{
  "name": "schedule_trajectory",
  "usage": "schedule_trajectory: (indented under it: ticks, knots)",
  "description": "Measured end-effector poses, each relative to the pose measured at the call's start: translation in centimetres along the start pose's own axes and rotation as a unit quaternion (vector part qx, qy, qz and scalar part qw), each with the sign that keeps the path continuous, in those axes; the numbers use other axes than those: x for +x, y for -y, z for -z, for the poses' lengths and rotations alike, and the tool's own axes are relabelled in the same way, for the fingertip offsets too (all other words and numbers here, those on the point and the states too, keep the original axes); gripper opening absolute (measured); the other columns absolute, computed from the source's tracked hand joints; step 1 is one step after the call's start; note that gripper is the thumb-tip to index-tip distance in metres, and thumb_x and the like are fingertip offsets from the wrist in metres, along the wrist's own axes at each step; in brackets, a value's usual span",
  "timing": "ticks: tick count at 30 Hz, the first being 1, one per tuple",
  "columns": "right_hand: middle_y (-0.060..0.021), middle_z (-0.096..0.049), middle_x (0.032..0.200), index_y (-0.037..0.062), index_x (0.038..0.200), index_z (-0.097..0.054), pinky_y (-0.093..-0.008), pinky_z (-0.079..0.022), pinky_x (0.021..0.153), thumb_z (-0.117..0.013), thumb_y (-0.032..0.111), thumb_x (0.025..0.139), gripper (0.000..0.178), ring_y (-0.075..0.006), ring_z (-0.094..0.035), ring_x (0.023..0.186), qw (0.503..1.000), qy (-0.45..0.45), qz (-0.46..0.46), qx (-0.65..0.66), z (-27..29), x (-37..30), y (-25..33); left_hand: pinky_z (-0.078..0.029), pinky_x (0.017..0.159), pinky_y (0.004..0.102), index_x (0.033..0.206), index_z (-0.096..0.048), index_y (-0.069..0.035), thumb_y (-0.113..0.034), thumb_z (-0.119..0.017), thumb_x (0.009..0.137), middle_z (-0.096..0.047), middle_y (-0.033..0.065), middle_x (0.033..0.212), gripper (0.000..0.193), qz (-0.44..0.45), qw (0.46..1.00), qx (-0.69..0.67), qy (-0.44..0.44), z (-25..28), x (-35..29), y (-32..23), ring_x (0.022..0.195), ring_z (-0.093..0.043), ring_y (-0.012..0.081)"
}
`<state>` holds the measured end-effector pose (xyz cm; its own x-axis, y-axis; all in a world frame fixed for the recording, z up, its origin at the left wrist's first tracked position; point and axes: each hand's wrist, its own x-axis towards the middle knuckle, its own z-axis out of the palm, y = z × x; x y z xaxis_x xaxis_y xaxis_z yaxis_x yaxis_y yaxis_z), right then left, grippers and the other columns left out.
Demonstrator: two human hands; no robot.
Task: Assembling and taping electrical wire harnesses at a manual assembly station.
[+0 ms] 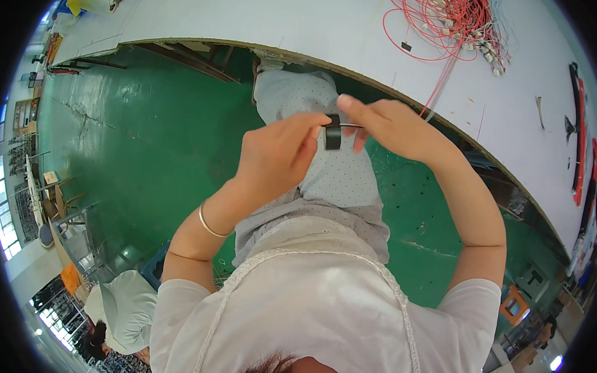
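In front of my lap, my left hand pinches a small black piece that looks like a roll of tape between thumb and fingertips. A thin dark wire runs from this tape toward my right hand. The right fingers are closed around the wire, partly hidden behind the hand, while the thumb sticks out toward the tape. Pink and pale wires come over the bench edge just behind my right hand.
The white bench curves across the far side. On it lie a tangled bundle of red wires with pale connectors, red and black tools at right and a yellow container at far left. Another person is behind at left.
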<state>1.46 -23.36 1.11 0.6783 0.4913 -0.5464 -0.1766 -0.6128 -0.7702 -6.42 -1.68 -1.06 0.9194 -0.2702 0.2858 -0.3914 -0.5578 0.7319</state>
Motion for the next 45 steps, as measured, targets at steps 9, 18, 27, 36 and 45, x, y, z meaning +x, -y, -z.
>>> schedule_trajectory:
  ticks: [9,18,27,36,45]
  knots:
    - [0.0005,-0.064,0.091,0.0064,0.110,-0.064,-0.0204,-0.028,0.052,-0.054,0.051,0.099,0.047,-0.0034,-0.029,0.057,0.984,0.027,0.081,0.156,0.5,1.1,-0.6,-0.041,0.046,0.0244,0.108,-0.066,-0.002,-0.003,-0.063,0.089,-0.056,0.0019,0.067,0.019,-0.008,0.996,-0.003,-0.088,-1.3,-0.8,-1.6,0.053,-0.053,0.0092]
    - [-0.0021,-0.067,0.119,0.0053,0.130,-0.061,-0.0179,-0.037,0.060,-0.075,0.029,0.085,0.053,0.0004,-0.038,0.060,0.952,0.098,0.261,0.130,3.1,-1.5,-0.5,-0.046,0.057,0.0313,0.117,-0.061,-0.002,-0.016,-0.049,0.103,-0.059,0.0028,0.069,0.024,0.273,0.771,-0.484,0.310,1.4,0.6,1.0,0.062,-0.057,0.0130]
    - [-0.0015,-0.059,0.074,0.0024,0.098,-0.067,-0.0237,-0.043,0.065,-0.053,0.037,0.102,0.038,-0.0061,-0.053,0.071,0.993,-0.044,0.108,0.019,1.3,-3.3,0.2,-0.042,0.055,0.0415,0.098,-0.057,-0.007,-0.007,-0.049,0.089,-0.059,0.0115,0.072,0.012,-0.004,0.990,-0.039,0.138,0.6,2.4,-2.2,0.062,-0.056,0.0328]
    - [-0.0007,-0.051,0.063,0.0004,0.081,-0.067,-0.0297,-0.040,0.061,-0.054,0.052,0.099,0.056,-0.0115,-0.046,0.065,0.989,-0.081,0.074,-0.094,0.1,-4.0,0.1,-0.043,0.050,0.0349,0.082,-0.057,-0.010,-0.023,-0.072,0.085,-0.059,0.0029,0.069,0.020,-0.064,0.992,0.011,0.109,-0.1,2.3,-2.3,0.058,-0.056,0.0223]
    - [-0.0023,-0.060,0.076,0.0011,0.096,-0.069,-0.0265,-0.044,0.070,-0.062,0.047,0.095,0.047,-0.0088,-0.054,0.074,0.995,-0.013,0.050,0.089,0.6,-2.3,-0.2,-0.042,0.048,0.0283,0.078,-0.055,-0.010,-0.020,-0.077,0.082,-0.050,0.0020,0.062,0.024,-0.227,0.949,0.215,-0.041,-2.1,2.4,-1.3,0.053,-0.052,0.0152]
